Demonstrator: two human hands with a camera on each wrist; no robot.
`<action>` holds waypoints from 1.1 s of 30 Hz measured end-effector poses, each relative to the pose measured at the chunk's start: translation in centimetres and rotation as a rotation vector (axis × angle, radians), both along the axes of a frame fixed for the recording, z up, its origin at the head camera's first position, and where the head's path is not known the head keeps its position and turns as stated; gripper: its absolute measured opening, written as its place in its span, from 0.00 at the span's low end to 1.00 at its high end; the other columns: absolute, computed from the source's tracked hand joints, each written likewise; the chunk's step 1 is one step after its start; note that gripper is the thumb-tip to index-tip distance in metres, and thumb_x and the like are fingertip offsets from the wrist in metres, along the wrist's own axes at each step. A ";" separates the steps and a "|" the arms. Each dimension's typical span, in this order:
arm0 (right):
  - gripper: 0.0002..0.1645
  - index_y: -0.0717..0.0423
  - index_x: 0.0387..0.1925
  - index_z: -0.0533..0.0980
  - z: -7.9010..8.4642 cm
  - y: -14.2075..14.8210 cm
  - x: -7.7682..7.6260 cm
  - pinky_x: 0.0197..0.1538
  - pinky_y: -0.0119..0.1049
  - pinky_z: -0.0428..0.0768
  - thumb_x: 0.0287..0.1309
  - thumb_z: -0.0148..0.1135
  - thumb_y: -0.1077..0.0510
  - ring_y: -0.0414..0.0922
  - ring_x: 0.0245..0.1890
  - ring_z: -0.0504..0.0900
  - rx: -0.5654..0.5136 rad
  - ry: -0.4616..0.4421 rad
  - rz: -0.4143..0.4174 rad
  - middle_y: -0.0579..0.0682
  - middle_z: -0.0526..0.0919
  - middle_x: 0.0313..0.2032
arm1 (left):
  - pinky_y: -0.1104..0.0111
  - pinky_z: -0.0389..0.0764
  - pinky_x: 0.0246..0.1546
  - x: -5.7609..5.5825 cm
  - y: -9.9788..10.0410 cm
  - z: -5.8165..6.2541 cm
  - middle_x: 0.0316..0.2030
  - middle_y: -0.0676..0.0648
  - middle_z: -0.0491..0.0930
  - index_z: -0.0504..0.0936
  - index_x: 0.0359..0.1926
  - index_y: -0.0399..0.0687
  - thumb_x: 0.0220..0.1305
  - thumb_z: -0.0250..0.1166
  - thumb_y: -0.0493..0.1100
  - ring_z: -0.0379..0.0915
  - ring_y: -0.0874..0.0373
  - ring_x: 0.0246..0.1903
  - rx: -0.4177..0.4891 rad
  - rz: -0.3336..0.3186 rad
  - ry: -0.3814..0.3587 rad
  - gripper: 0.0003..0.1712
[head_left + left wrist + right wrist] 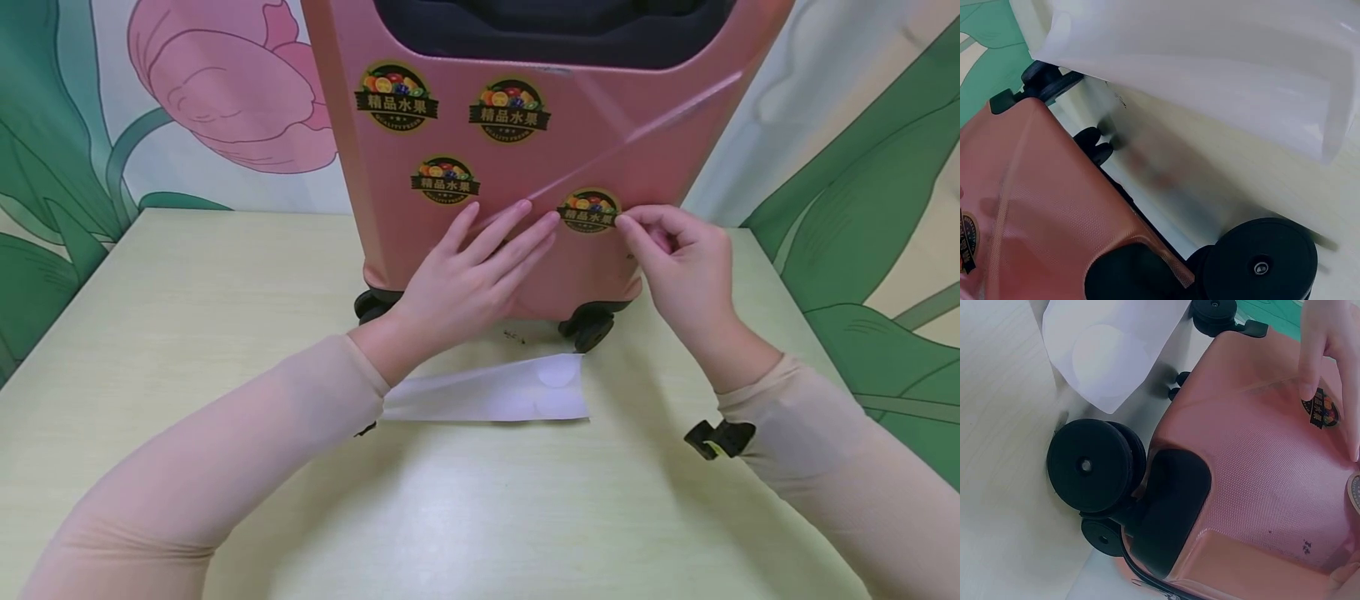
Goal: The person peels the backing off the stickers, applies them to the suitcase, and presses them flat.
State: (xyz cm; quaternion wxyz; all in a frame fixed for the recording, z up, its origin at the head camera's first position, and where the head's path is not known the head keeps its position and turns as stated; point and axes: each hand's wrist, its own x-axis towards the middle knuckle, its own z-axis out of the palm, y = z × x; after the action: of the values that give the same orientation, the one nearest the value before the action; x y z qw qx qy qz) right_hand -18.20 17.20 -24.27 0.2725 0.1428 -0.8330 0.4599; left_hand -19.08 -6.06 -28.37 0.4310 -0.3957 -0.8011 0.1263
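Observation:
A pink suitcase (600,275) stands upright with several round fruit stickers on its front. My left hand (480,271) rests on the panel, fingers extended, between the lower-left sticker (446,180) and the lower-right sticker (589,211). My right hand (686,258) pinches the right edge of the lower-right sticker between thumb and forefinger, its other fingers curled. In the right wrist view my left hand (1330,337) reaches down beside a sticker (1324,409), and another sticker is cut off by the frame's edge. The left wrist view shows part of one sticker (969,242).
A white backing sheet (487,392) lies on the pale table (480,508) in front of the suitcase. Black wheels (588,327) support the case. Two more stickers, upper left (397,97) and upper middle (510,112), sit higher up. Behind hangs a flower-patterned backdrop (232,92).

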 end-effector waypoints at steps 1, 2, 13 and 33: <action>0.10 0.64 0.32 0.82 0.0 0.0 0.0 0.21 0.30 0.56 0.55 0.65 0.58 0.41 0.17 0.58 -0.001 0.000 0.000 0.49 0.61 0.14 | 0.49 0.44 0.65 0.0 0.0 0.0 0.69 0.48 0.54 0.58 0.70 0.44 0.62 0.59 0.53 0.43 0.50 0.69 -0.003 0.004 0.003 0.39; 0.10 0.63 0.32 0.82 0.0 0.0 0.0 0.21 0.30 0.56 0.55 0.65 0.58 0.41 0.17 0.58 0.000 0.002 -0.001 0.49 0.61 0.14 | 0.49 0.44 0.65 -0.1 0.0 0.0 0.70 0.48 0.54 0.57 0.70 0.44 0.63 0.58 0.52 0.43 0.50 0.69 -0.006 0.007 0.004 0.39; 0.09 0.63 0.31 0.83 -0.2 0.0 -0.3 0.21 0.29 0.56 0.54 0.66 0.58 0.40 0.16 0.58 0.007 0.035 -0.011 0.49 0.62 0.14 | 0.47 0.46 0.64 -0.8 0.3 3.3 0.67 0.42 0.58 0.61 0.68 0.45 0.69 0.47 0.49 0.48 0.47 0.68 0.177 -0.061 0.061 0.29; 0.10 0.63 0.32 0.83 -0.3 -0.3 -0.3 0.21 0.30 0.56 0.54 0.66 0.58 0.40 0.17 0.59 0.005 0.026 -0.011 0.50 0.62 0.14 | 0.45 0.33 0.64 -1.4 1.6 10.1 0.69 0.35 0.47 0.46 0.72 0.42 0.45 0.58 0.77 0.38 0.42 0.68 0.220 0.209 -0.057 0.65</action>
State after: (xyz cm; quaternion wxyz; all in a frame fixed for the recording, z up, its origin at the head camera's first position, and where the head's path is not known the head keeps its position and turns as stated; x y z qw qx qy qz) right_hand -18.45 16.89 -24.60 0.2853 0.1449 -0.8312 0.4546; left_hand -20.43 -4.49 -18.27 0.4334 -0.2640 -0.8587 0.0709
